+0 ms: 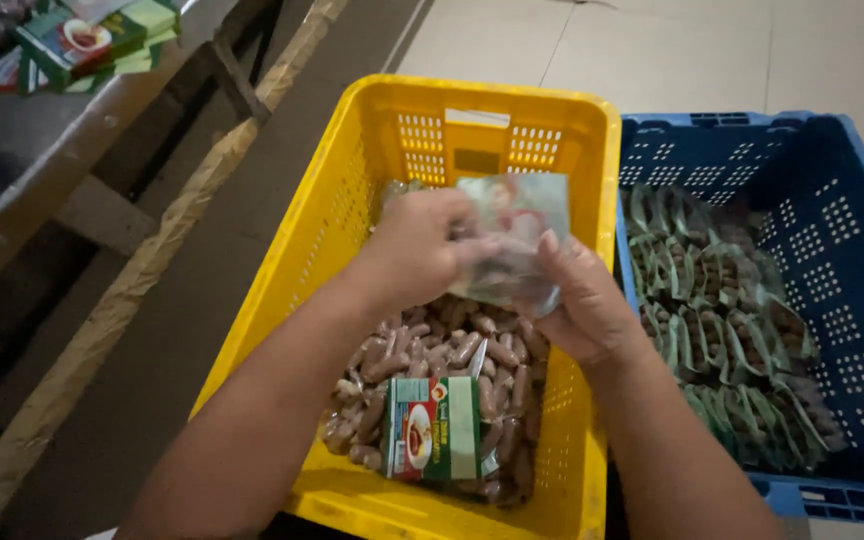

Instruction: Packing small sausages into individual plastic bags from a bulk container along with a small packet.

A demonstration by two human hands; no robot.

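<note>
My left hand (420, 250) and my right hand (582, 305) together grip a small clear plastic packet (514, 232) with a printed label, held above a yellow crate (352, 180). In the crate lie several small brown sausage-like pieces (442, 350). On top of them rests a green and red printed label card (432, 428). My fingers cover the packet's lower and left edges.
A blue crate (842, 240) stands right of the yellow one, filled with rows of packed green-labelled packets (727, 320). A metal table (62, 130) at the upper left carries a stack of green label cards (92, 40). Tiled floor (652, 50) lies beyond the crates.
</note>
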